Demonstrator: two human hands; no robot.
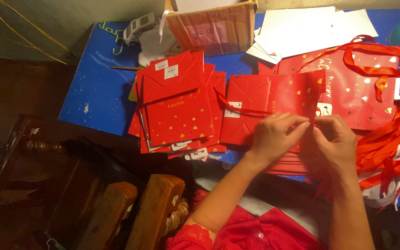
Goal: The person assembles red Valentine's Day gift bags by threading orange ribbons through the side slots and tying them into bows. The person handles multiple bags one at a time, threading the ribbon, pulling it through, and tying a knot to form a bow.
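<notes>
A blue tabletop (96,92) carried everything, with dark wooden furniture (130,213) near its left edge. At the far side stood an open cardboard box (211,28), and white sheets (302,30) lay fanned to its right. A large red gift bag (362,92) with gold hearts lay flat on the right, red ribbons (385,148) heaped beside it. Left of centre sat a stack of folded red bags (177,106), tagged with small white labels. In the middle lay a flat red paper bag (274,99), its near edge under both hands. The left hand (274,136) rested on that bag, fingers curled and pinching a thin red ribbon (246,110) at the bag's near edge. The right hand (336,141) was just beside it, fingertips pressed together on the same spot. A small toy car (140,28) stood at the far left.
</notes>
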